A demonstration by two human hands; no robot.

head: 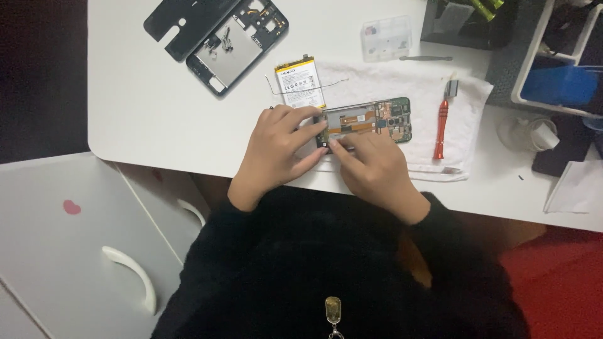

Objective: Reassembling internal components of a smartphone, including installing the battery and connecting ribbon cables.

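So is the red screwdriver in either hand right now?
No, the red screwdriver lies on the white cloth, apart from both hands, which are on the opened phone.

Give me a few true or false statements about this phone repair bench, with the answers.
1. Both hands touch the opened phone. True: the left hand and right hand meet at its left end.
2. The battery sits inside the phone. False: it lies on the table beside it.
3. The red screwdriver is in the right hand. False: it lies on the white cloth.
4. A black back cover lies at the table's far left. True.
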